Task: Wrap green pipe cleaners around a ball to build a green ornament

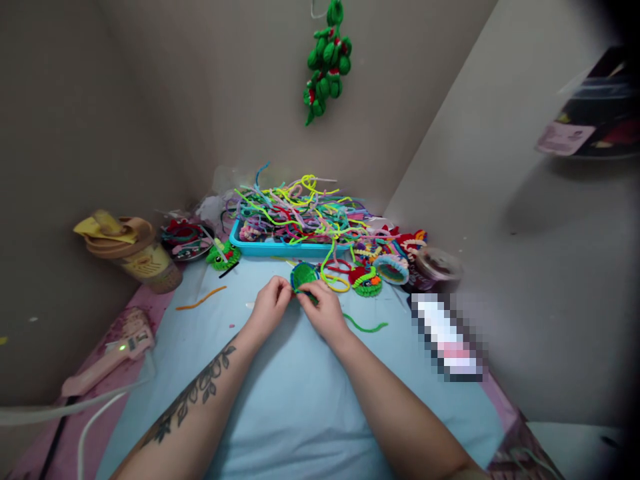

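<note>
From my feed both hands, left hand [270, 303] and right hand [324, 308], are pinching a green pipe-cleaner disc [303, 275] near the turquoise tray [280, 248], coil looks mostly wound, loose end left.

Fuzzy pipe cleaners [295, 213] fill a glossy plastic tray [273, 248] on matt cloth [300, 400].
</note>
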`<action>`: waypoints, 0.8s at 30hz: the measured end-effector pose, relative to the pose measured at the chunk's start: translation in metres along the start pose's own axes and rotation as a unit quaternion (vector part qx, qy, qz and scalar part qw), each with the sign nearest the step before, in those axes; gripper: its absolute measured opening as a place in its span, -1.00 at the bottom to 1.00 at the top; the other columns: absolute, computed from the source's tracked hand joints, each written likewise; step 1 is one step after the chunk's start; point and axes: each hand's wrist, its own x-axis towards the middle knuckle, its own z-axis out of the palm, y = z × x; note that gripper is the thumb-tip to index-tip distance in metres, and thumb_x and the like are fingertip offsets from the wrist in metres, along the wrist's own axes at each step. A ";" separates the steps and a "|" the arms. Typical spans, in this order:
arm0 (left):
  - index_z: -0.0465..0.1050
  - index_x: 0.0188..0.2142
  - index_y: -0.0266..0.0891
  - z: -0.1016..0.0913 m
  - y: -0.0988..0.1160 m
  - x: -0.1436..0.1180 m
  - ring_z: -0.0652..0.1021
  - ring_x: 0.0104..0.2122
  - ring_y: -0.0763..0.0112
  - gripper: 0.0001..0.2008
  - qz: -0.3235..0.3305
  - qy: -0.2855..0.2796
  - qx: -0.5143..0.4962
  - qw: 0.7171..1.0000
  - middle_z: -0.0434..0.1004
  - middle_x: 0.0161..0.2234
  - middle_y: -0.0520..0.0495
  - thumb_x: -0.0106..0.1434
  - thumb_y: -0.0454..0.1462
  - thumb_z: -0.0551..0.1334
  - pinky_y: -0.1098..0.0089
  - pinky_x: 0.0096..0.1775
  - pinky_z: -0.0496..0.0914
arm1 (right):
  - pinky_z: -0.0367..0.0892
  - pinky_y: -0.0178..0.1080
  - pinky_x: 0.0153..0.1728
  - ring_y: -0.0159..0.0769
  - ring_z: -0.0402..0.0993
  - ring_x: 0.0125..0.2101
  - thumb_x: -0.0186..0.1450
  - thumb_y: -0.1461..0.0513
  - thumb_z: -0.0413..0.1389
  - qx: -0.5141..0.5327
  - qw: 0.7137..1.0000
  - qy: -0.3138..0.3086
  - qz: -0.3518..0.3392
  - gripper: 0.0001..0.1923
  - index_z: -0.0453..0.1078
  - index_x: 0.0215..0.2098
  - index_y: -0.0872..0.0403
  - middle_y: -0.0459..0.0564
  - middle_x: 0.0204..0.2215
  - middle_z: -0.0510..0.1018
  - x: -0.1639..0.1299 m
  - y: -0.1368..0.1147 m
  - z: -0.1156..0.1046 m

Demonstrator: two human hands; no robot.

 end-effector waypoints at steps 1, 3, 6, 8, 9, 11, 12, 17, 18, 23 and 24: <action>0.26 -0.43 -0.23 0.001 0.001 -0.001 0.40 -0.50 0.46 -0.85 0.010 0.006 0.013 1.000 0.38 -0.51 0.05 0.23 -0.23 0.04 0.44 -0.43 0.30 | 0.30 -0.24 -0.27 -0.28 0.39 -0.32 0.19 0.28 0.05 0.003 1.000 0.004 0.002 -0.86 0.44 -0.32 0.03 -0.01 -0.36 0.48 0.000 -0.001 0.000; 0.30 -0.42 -0.23 0.001 0.002 -0.004 0.40 -0.50 0.47 -0.86 0.036 0.017 0.039 0.998 0.39 -0.50 0.04 0.22 -0.25 0.06 0.45 -0.43 0.30 | 0.30 -0.25 -0.28 -0.29 0.39 -0.34 0.20 0.28 0.04 0.006 1.000 0.012 0.004 -0.87 0.44 -0.37 0.04 -0.02 -0.40 0.48 0.000 -0.002 0.000; 0.38 -0.39 -0.24 0.002 0.004 -0.008 0.44 -0.44 0.45 -0.87 0.084 0.026 0.074 0.993 0.46 -0.45 0.00 0.21 -0.27 0.11 0.43 -0.36 0.33 | 0.27 -0.26 -0.31 -0.30 0.38 -0.37 0.21 0.29 0.02 0.001 1.000 0.021 0.008 -0.86 0.42 -0.43 0.05 -0.04 -0.45 0.46 0.000 -0.002 -0.002; 0.44 -0.37 -0.24 0.003 0.003 -0.010 0.48 -0.40 0.43 -0.88 0.108 0.021 0.083 0.990 0.51 -0.41 -0.03 0.20 -0.28 0.14 0.42 -0.31 0.35 | 0.26 -0.27 -0.32 -0.30 0.37 -0.38 0.21 0.30 0.01 -0.007 1.000 0.021 0.010 -0.85 0.41 -0.45 0.06 -0.04 -0.46 0.45 0.000 -0.001 -0.002; 0.47 -0.36 -0.24 0.003 0.002 -0.011 0.49 -0.39 0.42 -0.88 0.116 0.017 0.084 0.990 0.53 -0.40 -0.04 0.19 -0.29 0.16 0.41 -0.30 0.36 | 0.25 -0.27 -0.32 -0.30 0.37 -0.38 0.20 0.30 0.01 -0.013 1.000 0.019 0.011 -0.85 0.41 -0.45 0.06 -0.05 -0.47 0.44 0.000 0.000 -0.002; 0.50 -0.34 -0.23 0.005 0.000 -0.011 0.52 -0.38 0.40 -0.88 0.125 0.009 0.081 0.989 0.57 -0.39 -0.06 0.18 -0.30 0.18 0.39 -0.29 0.38 | 0.25 -0.27 -0.32 -0.30 0.36 -0.38 0.20 0.31 0.00 -0.022 1.000 0.018 0.010 -0.84 0.40 -0.47 0.06 -0.05 -0.48 0.43 0.001 0.002 -0.002; 0.51 -0.33 -0.23 0.006 -0.001 -0.011 0.53 -0.38 0.39 -0.88 0.130 0.004 0.077 0.989 0.58 -0.38 -0.07 0.18 -0.32 0.18 0.39 -0.29 0.39 | 0.24 -0.27 -0.32 -0.30 0.36 -0.38 0.20 0.31 0.00 -0.024 0.999 0.019 0.010 -0.84 0.40 -0.47 0.06 -0.06 -0.48 0.43 0.001 0.003 -0.002; 0.53 -0.33 -0.20 -0.002 0.000 -0.005 0.54 -0.33 0.38 -0.86 0.153 -0.037 0.062 0.986 0.58 -0.34 -0.08 0.18 -0.32 0.17 0.36 -0.24 0.42 | 0.27 -0.27 -0.33 -0.31 0.37 -0.39 0.20 0.29 0.00 0.003 0.999 0.038 0.022 -0.85 0.39 -0.46 0.06 -0.05 -0.47 0.44 0.005 0.008 -0.006; 0.53 -0.34 -0.20 -0.006 0.001 -0.003 0.53 -0.33 0.37 -0.86 0.154 -0.022 0.073 0.985 0.58 -0.36 -0.08 0.19 -0.30 0.18 0.34 -0.24 0.41 | 0.27 -0.28 -0.33 -0.31 0.37 -0.39 0.19 0.29 0.00 0.009 0.999 0.034 0.019 -0.85 0.40 -0.45 0.06 -0.05 -0.47 0.44 0.006 0.009 -0.008; 0.51 -0.27 -0.16 -0.021 0.003 0.004 0.45 -0.15 0.28 -0.83 0.211 0.022 0.174 0.962 0.54 -0.22 -0.10 0.14 -0.21 0.24 0.16 -0.04 0.28 | 0.28 -0.25 -0.30 -0.30 0.37 -0.36 0.21 0.31 0.00 -0.002 0.999 -0.035 -0.040 -0.84 0.42 -0.42 0.05 -0.04 -0.46 0.44 0.006 0.008 -0.012; 0.51 -0.26 -0.14 -0.021 0.003 0.005 0.43 -0.12 0.27 -0.83 0.218 0.008 0.183 0.959 0.54 -0.21 -0.09 0.13 -0.21 0.24 0.15 -0.02 0.26 | 0.28 -0.25 -0.29 -0.29 0.37 -0.35 0.21 0.32 0.00 -0.010 0.997 -0.049 -0.052 -0.84 0.42 -0.42 0.05 -0.03 -0.45 0.45 0.006 0.007 -0.012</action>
